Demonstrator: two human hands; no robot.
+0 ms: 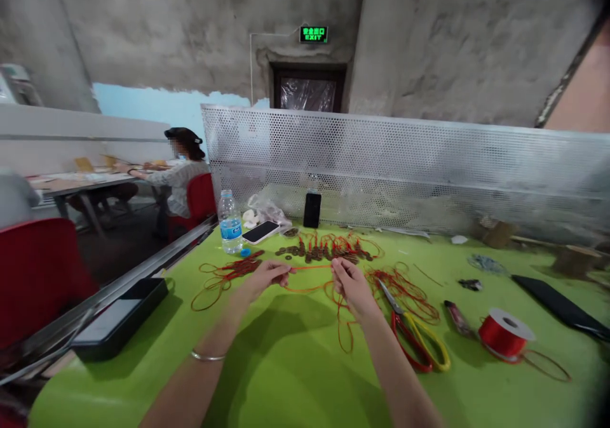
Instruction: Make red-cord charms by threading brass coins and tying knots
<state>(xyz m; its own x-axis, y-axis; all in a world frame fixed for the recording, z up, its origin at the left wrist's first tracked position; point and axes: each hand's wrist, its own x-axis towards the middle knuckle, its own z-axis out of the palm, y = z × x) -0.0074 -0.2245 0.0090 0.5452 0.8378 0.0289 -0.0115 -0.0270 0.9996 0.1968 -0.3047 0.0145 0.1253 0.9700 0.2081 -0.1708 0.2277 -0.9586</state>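
A thin red cord (312,267) is stretched level between my two hands above the green table (305,377). My left hand (269,277) pinches one end of the stretch, and my right hand (349,280) pinches the other. A slack loop of cord sags below, and more hangs under my right hand. Just beyond my hands lie several round brown coins (328,248) with red cords tied to them. Left of my left hand is a bundle of red cords (238,268). A heap of loose red cord (407,291) lies right of my right hand.
Scissors (400,320) with red and yellow handles lie at right, near a red ribbon spool (505,334) and a lighter-like item (457,319). Further back stand a water bottle (230,223) and a phone (312,210). A black box (121,317) sits at left. Another person (183,174) sits beyond.
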